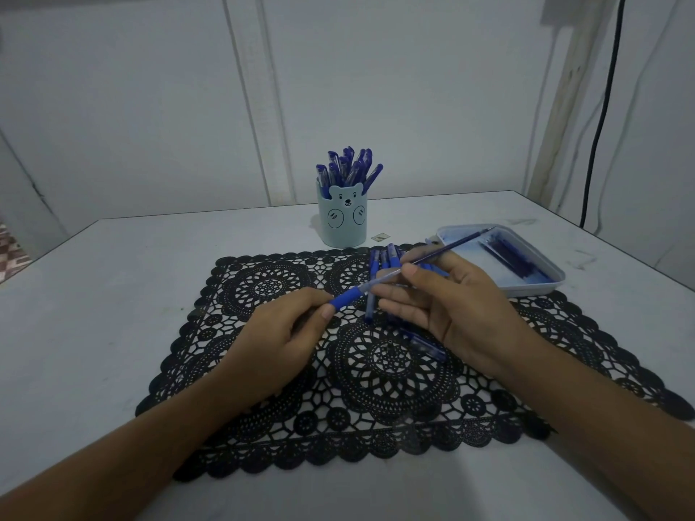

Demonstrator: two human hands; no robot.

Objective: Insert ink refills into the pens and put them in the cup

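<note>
Gripping a pen (349, 295), left hand (286, 332) faces right hand (451, 306) pinching a refill (447, 246); cup (340, 223) holds pens (349, 167), tray (539, 289) holds refills (515, 257).

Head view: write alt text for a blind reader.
Left hand grips a pen barrel; right hand pinches the refill partly inside it, over a black lace mat. Behind: a bear cup full of pens, a refill tray.
</note>
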